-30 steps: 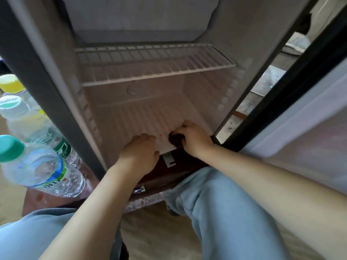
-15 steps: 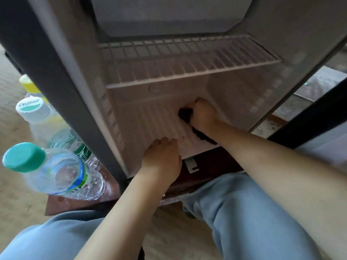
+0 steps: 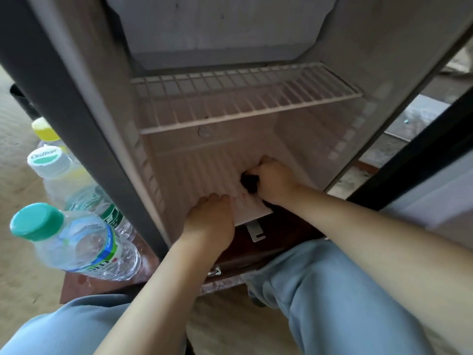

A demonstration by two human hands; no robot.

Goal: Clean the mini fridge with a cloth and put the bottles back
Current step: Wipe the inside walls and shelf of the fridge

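Standing left of the grey mini fridge [image 3: 76, 103] are clear plastic bottles [image 3: 76, 244], the nearest green-capped. The left hand [image 3: 210, 219] rests on the front lip of the white ribbed fridge floor [image 3: 204, 170] — fingers flat or curled, cannot tell. Just beyond, the right hand [image 3: 275, 179] grips a black cloth [image 3: 249, 184] — bunched under the fist, against the floor. A white wire shelf [image 3: 243, 98] sits above.

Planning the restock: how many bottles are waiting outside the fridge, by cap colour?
yellow-capped bottle: 1
white-capped bottle: 1
green-capped bottle: 1
Total: 3 bottles, all to the left of the fridge, none inside.
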